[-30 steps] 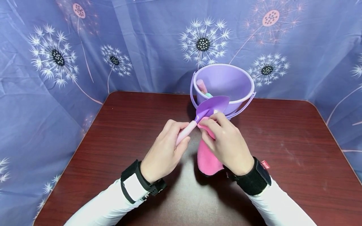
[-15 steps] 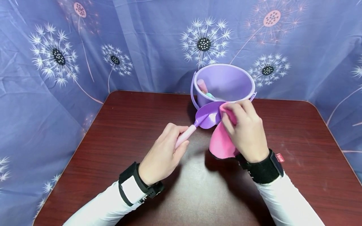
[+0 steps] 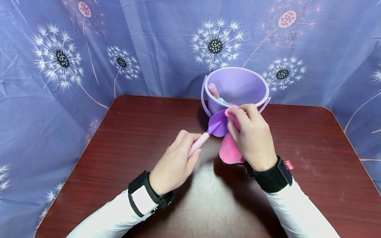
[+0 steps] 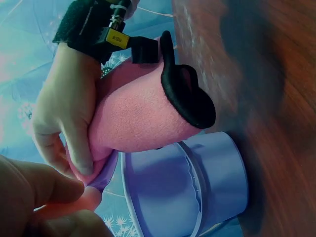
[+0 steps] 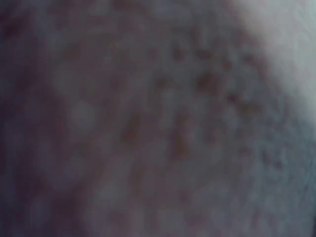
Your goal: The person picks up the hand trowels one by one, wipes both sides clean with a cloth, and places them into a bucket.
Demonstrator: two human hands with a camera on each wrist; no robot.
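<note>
My left hand (image 3: 174, 163) grips the pink handle of a toy shovel (image 3: 218, 124), its purple blade pointing away to the upper right in front of the bucket. My right hand (image 3: 253, 137) pinches a pink cloth (image 3: 230, 150) with black edging against the blade's right side. The cloth hangs down below the fingers. In the left wrist view the cloth (image 4: 143, 113) bulges in a loose fold beside the right hand (image 4: 66, 108), and the shovel's blade is mostly hidden behind it. The right wrist view is a dark blur.
A lilac bucket (image 3: 212, 105) with its handle hanging down stands at the back of the dark red wooden table (image 3: 143, 119). Inside it lie a pink-handled item (image 3: 212, 89) and something mint green (image 3: 220, 100). A blue dandelion-print curtain (image 3: 166, 49) hangs behind the table.
My right hand has moved with the cloth from the blade's base out to the right, then slightly back left. The shovel blade has dipped lower and turned its face into view; the left hand stays gripping.
</note>
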